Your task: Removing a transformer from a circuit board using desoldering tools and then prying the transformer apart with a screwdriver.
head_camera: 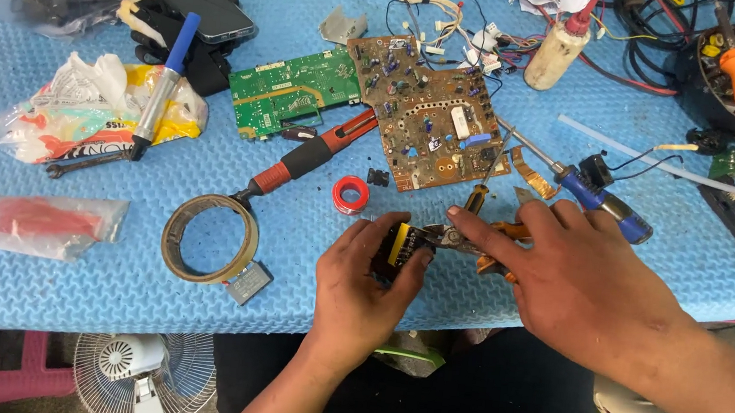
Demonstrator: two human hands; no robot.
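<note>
A small black component with a yellow band (396,247) is pinched in the fingers of the left hand (365,280), just above the near edge of the blue textured mat (467,288). The right hand (585,281) is closed around a pair of orange-handled pliers (472,237), whose dark nose is set against the right side of the component (whether the tips actually bite on a lead cannot be told, since fingers hide the contact).

The step in hand is judged to be work on one of the component's pins or its casing. It is best done with the part held firmly and low over the mat, so that anything freed is caught there. The tips should be placed squarely on a single lead and closed gently; a twist or a hard squeeze could snap the pin or crack the body.

Beyond the hands a brown circuit board (426,113) lies flat, with a green circuit board (293,90) just beside it. A red-handled soldering iron (309,158) and a roll of tape (209,238) lie to the left, well apart from the work.
</note>
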